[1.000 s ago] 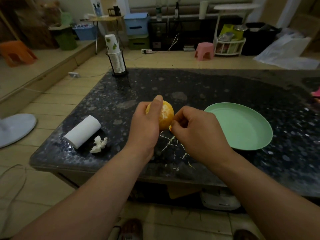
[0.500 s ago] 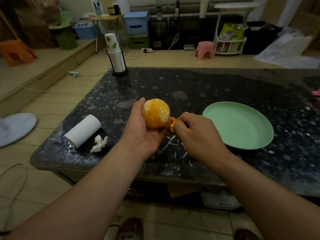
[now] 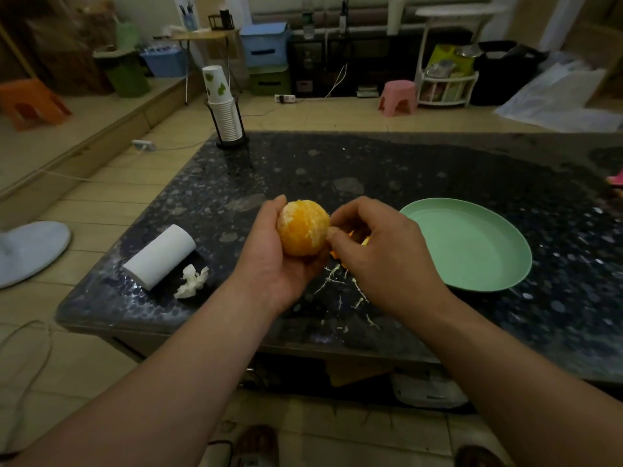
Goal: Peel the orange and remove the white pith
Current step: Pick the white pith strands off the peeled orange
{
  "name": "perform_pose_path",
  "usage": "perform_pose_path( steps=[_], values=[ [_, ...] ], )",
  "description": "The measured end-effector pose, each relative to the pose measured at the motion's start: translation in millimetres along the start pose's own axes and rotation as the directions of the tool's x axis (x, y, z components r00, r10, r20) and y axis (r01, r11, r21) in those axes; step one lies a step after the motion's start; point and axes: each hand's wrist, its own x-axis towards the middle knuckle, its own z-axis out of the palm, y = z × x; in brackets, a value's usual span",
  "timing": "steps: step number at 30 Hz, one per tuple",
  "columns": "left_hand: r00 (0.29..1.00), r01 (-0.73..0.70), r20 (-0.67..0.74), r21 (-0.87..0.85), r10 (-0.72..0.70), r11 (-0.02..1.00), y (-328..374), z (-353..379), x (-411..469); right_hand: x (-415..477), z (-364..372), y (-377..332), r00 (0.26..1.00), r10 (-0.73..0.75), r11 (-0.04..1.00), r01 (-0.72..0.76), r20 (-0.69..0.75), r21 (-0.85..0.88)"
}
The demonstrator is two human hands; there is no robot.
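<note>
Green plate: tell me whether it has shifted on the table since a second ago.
No. The green plate lies where it did on the table, at the same distance from the cup stack.

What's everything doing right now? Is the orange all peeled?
orange, peeled, some white left, in left hand
right hand, curled round peel bits
pith strands, scattered on table
plate, empty
paper roll, lying on its side
tissue, crumpled
</note>
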Motion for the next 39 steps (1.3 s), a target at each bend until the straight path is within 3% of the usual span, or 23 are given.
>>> perform_pose_path(
  steps=[15, 22, 28, 30, 34, 37, 39],
  values=[
    [0.99, -0.132, -0.013, 0.252, 0.14, 0.959, -3.4, 5.4, -3.5, -0.8, -2.9, 3.6, 0.999, -0.034, 0.989, 0.035, 0.014, -0.144],
    [0.998, -0.059, -0.011, 0.135, 0.061, 0.989, -7.4, 5.2, 0.3, -1.8, 2.2, 2.4, 0.997, -0.067, 0.987, 0.06, -0.037, -0.15],
    [0.999, 0.027, -0.043, -0.005, -0.027, 1.0, -4.9, 2.1, 3.5, -5.6, 4.4, 7.6, 0.998, -0.063, 0.982, 0.068, 0.03, -0.176],
    [0.996, 0.019, -0.083, -0.016, -0.02, 1.0, -3.0, 0.6, 6.4, -3.5, 6.1, 15.6, 0.998, -0.024, 0.976, 0.037, 0.061, -0.213],
    [0.989, 0.007, -0.151, 0.024, -0.004, 1.0, -5.0, -3.4, 11.9, 0.3, 8.8, 36.7, 0.937, 0.231, 0.911, -0.114, 0.26, -0.397],
    [0.991, 0.04, -0.128, 0.025, -0.036, 0.999, -9.0, -5.0, 13.9, -0.3, 7.8, 44.5, 0.935, 0.277, 0.862, -0.141, 0.221, -0.487],
    [0.995, 0.044, -0.095, 0.027, -0.041, 0.999, -10.9, -5.1, 16.5, 2.0, 6.2, 45.0, 0.949, 0.248, 0.905, -0.154, 0.195, -0.397]
  ],
)
